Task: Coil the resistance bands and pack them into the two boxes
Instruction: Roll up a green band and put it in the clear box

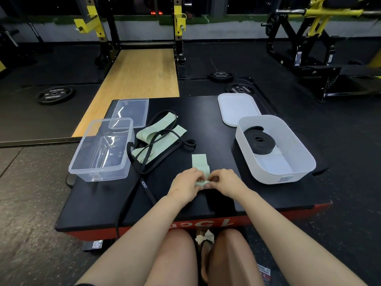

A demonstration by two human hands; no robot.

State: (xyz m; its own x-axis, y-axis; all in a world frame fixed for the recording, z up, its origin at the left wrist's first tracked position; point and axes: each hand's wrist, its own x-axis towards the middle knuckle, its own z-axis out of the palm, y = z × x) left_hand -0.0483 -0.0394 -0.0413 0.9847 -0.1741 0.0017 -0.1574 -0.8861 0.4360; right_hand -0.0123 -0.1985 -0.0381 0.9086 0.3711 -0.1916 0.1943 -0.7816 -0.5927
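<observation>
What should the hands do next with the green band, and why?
Probably keep rolling the green band away from the body. Both the left hand and the right hand pinch its near end, just starting a coil, while the rest lies flat and unrolled on the platform.

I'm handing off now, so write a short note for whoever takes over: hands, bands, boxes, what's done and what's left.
Left hand and right hand: both pinch the near end of a pale green band, starting its coil.
Done: one coiled black band lies in the white box, lid off.
Left: finish this coil; coil the tangled green and black bands mid-platform; pack them. The clear box holds no bands.
</observation>
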